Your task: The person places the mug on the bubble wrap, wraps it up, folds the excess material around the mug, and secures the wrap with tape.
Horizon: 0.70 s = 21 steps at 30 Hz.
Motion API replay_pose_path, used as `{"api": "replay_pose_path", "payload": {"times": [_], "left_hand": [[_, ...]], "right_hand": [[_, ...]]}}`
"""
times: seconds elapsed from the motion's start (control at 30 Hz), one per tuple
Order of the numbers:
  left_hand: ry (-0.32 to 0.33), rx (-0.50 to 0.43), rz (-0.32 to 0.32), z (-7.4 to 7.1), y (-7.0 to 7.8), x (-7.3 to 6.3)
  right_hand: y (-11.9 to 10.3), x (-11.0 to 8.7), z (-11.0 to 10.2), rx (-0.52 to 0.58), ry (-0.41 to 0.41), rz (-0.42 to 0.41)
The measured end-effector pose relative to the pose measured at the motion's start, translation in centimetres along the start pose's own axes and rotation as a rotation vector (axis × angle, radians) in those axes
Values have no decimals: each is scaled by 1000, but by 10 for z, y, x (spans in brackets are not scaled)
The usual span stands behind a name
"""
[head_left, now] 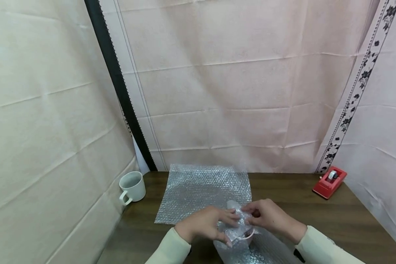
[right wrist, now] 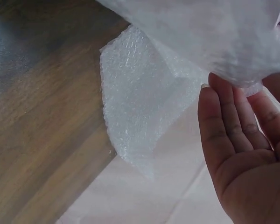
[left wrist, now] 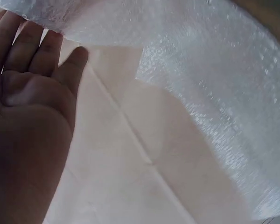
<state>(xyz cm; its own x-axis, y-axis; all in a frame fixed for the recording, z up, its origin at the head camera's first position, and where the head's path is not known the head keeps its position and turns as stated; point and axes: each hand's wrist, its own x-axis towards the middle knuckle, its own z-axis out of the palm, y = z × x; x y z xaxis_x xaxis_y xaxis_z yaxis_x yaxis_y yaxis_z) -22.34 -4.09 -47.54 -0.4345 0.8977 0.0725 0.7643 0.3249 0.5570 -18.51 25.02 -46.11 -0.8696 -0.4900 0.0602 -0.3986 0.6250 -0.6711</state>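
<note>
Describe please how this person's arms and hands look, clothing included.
The left sleeve and right sleeve are pale greenish cream, reaching the wrists. The left hand and right hand wear no gloves. A small black piece shows beside the right sleeve.

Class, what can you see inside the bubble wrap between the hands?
Inside the bubble wrap, a curved pale edge, perhaps a rim, shows toward the near side. The wrap covers the rest, so the object's full shape cannot be seen.
</note>
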Motion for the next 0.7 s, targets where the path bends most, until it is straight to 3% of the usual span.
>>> {"api": "replay_pose_path", "payload": {"times": [0.1, 0.17, 0.33, 0.43, 0.53, 0.7], "left_hand": [[-26, 124, 10, -3, 4, 3], [-62, 130, 8, -8, 6, 5], [-176, -74, -27, -20, 5, 7], [-188, -103, -59, -22, 5, 6], [-147, 30, -52, -19, 8, 6], [-58, 346, 6, -11, 14, 11]], "right_hand": [[2, 2, 0, 18, -10, 12], [3, 2, -1, 38, -20, 23], [3, 2, -3, 77, -35, 27], [4, 3, -3, 80, -43, 27], [5, 4, -4, 77, -56, 26], [6, 8, -8, 66, -67, 14]]}}
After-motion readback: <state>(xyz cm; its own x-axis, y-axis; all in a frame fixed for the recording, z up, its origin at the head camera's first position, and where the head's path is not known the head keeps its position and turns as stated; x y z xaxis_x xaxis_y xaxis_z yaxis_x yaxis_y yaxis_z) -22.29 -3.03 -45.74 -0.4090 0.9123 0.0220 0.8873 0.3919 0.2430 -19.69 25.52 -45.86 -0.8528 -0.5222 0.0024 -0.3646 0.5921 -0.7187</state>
